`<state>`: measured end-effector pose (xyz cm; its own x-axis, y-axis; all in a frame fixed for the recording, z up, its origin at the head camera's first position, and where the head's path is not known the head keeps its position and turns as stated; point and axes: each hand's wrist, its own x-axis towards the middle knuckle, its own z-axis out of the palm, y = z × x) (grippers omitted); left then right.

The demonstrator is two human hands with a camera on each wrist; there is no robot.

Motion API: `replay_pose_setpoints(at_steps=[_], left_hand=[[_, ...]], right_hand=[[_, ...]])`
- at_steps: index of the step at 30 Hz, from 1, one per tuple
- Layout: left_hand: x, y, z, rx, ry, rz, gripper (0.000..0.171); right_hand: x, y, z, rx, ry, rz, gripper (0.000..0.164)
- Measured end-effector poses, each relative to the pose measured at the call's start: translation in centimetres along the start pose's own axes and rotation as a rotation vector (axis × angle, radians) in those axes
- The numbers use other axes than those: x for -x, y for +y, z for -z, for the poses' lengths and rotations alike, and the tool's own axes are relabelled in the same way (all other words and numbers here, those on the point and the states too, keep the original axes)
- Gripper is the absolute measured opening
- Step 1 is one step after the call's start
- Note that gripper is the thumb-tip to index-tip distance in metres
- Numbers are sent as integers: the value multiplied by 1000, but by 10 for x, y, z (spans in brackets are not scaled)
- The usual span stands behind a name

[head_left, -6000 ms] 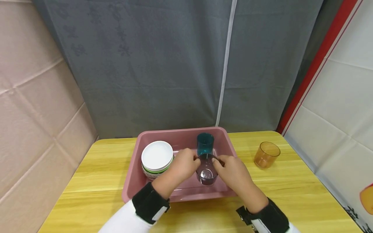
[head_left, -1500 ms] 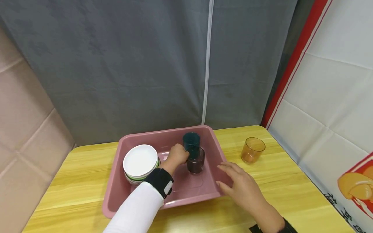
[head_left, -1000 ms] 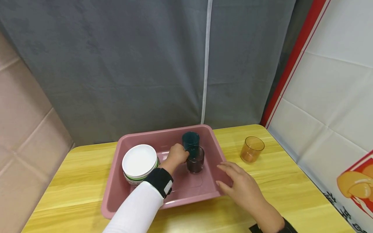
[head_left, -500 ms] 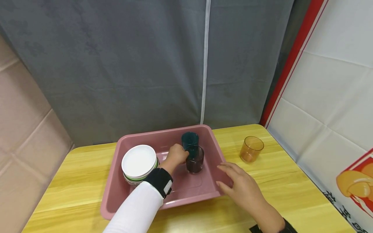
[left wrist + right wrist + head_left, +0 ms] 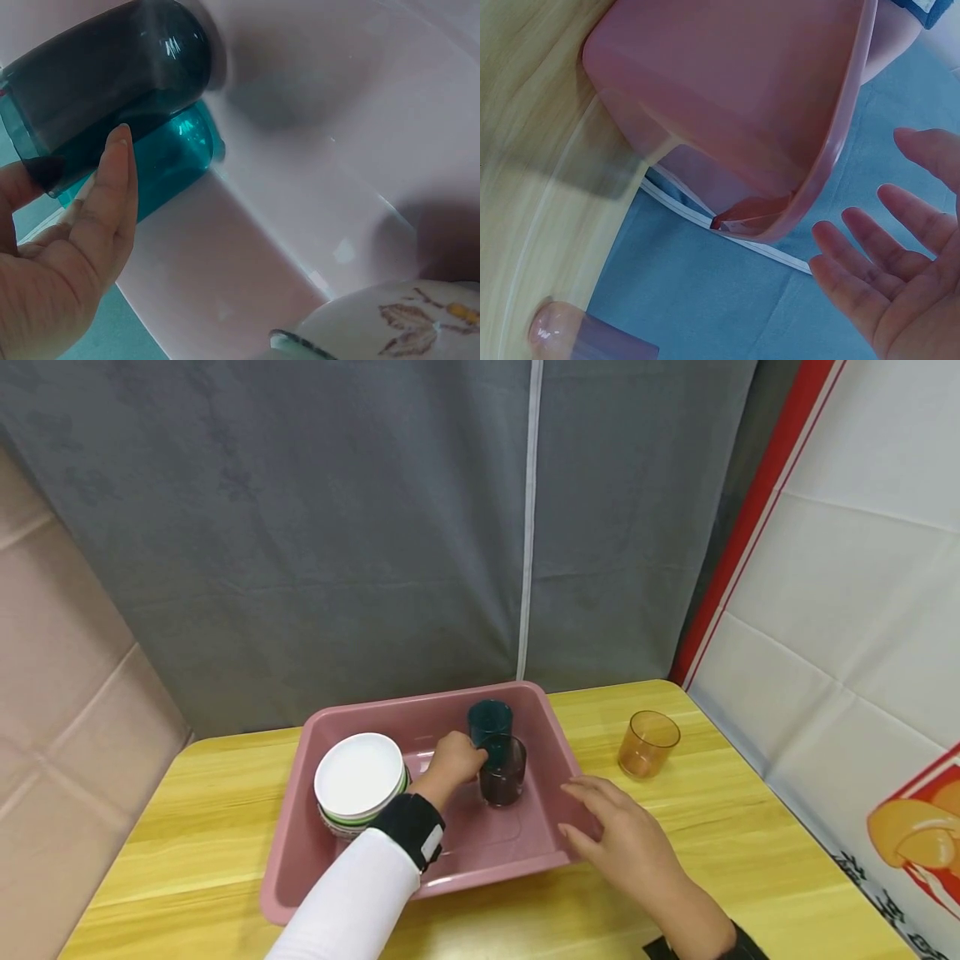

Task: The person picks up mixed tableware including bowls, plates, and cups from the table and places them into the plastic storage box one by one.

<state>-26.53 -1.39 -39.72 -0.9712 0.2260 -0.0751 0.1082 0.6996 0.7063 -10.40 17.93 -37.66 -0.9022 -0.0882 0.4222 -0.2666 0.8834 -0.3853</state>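
Observation:
My left hand [image 5: 453, 764] pinches the rim of a dark purple glass [image 5: 502, 785] inside the pink plastic tub [image 5: 420, 700]. In the left wrist view the thumb lies inside that glass's mouth, with the fingers along its outer side. Right behind it stands a teal glass [image 5: 489, 717], partly covered by the purple one. My right hand [image 5: 626, 839] hovers by the tub's right front corner, fingers spread and holding nothing. To the tub's left is a stack of bowls [image 5: 358, 777], white on top; a leaf-patterned bowl [image 5: 420, 322] shows in the left wrist view.
An amber glass [image 5: 648, 745] stands on the wooden table [image 5: 187, 827], right of the tub. A grey curtain [image 5: 337, 527] hangs behind the table. Pale cloth walls flank it, the right one [image 5: 847, 635] with a red stripe.
Six seconds ago both hands held the purple glass; since then my right hand has let go and moved right. Over the last second and a half, hands and glasses barely shift.

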Motion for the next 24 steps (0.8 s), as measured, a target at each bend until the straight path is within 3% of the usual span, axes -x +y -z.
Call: replay_pose_setpoints(at_steps=[13, 20, 24], left_hand=[[6, 5, 7, -31, 53, 2, 39], [14, 11, 17, -43, 94, -17, 24], [18, 14, 23, -58, 91, -32, 24]], right_hand=[[-4, 1, 2, 4, -6, -7, 45], [-5, 0, 4, 0, -5, -8, 44], [-6, 1, 5, -1, 11, 0, 43]])
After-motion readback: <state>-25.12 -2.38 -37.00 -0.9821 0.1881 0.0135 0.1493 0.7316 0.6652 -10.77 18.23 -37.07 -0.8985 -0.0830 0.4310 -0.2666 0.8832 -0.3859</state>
